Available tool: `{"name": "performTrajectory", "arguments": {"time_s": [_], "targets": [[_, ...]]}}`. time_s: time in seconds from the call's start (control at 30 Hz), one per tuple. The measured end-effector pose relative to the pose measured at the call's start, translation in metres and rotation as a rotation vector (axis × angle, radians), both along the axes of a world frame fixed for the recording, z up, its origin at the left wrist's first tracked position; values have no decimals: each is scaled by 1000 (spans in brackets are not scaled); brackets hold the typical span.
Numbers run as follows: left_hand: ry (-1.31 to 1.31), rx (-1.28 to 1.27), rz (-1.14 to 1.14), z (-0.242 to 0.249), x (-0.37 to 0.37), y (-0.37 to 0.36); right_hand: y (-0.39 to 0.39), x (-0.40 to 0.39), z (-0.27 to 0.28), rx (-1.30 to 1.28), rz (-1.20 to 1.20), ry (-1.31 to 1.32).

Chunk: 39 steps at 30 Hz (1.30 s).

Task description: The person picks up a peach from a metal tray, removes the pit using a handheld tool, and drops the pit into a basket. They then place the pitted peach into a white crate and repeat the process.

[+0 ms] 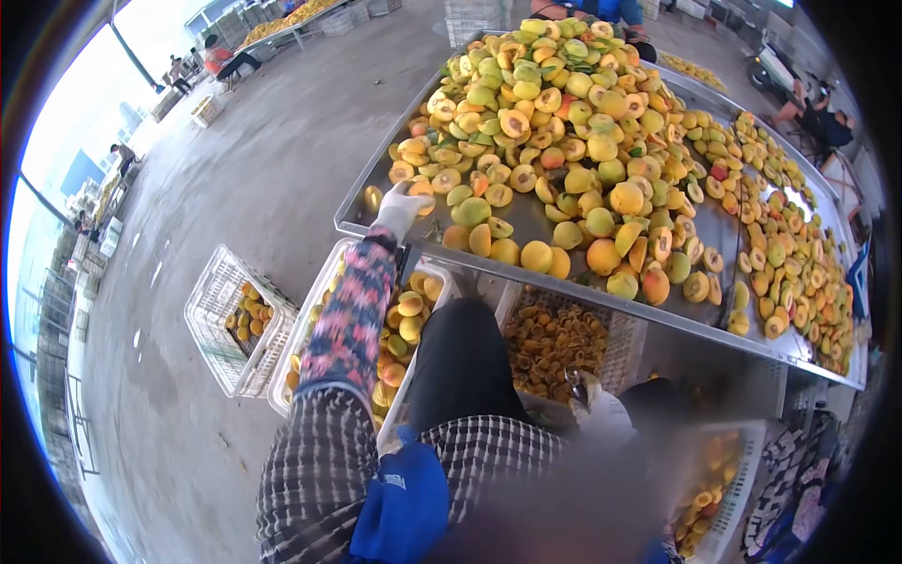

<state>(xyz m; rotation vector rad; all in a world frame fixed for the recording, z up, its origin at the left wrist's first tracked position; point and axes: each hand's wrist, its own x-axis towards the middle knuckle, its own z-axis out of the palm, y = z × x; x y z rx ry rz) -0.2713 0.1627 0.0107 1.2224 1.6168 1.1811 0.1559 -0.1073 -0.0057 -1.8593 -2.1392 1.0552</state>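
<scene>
My left hand (398,209), in a white glove, reaches to the near left corner of the metal table (489,265). Its fingers close round a peach half (422,194). Just left of it another peach half (373,198) lies by the table's rim. Low at the right, my right hand (601,412), also gloved, is closed on a small shiny metal tool (575,383) with a curved end. That hand is over the edge of a crate (628,346) of brown peach pits (554,343). A large heap of peach halves (564,122) covers much of the table.
Beside my left leg stands a white crate (285,381) of peaches. Farther left is another crate (211,310), partly filled. A crate (747,479) of peach halves stands at lower right. Other people sit around the concrete floor (225,169), one person (225,61) at far left.
</scene>
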Motion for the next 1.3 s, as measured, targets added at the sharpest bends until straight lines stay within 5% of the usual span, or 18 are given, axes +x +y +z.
{"name": "performTrajectory", "arguments": {"time_s": [0.1,0.27,0.33,0.47,0.67,0.77,0.87,0.97,1.07,1.17,1.3], "targets": [[-972,-34,-116,52,50,-55,8,-7,8,112,7,240],[-1238,-4,-371,48,147,-104,28,-30,53,466,-11,434],[-1379,-155,-280,56,187,-131,50,-49,87,561,-14,457],[-1306,-76,-432,46,224,-142,61,-53,83,686,-48,339],[-1291,-108,-380,45,241,-147,58,-51,71,502,-124,245],[-1321,-135,-310,45,249,-149,60,-53,62,523,-126,403],[-1312,-223,-269,43,249,-149,60,-50,57,515,-56,102],[-1211,-346,-303,41,239,-149,59,-39,53,517,85,94],[-1117,-401,-364,39,235,-144,54,-39,56,383,31,241],[-1014,-331,-392,46,238,-146,56,-43,38,556,37,646],[-1021,-284,-417,45,244,-146,59,-33,40,448,81,509]]}}
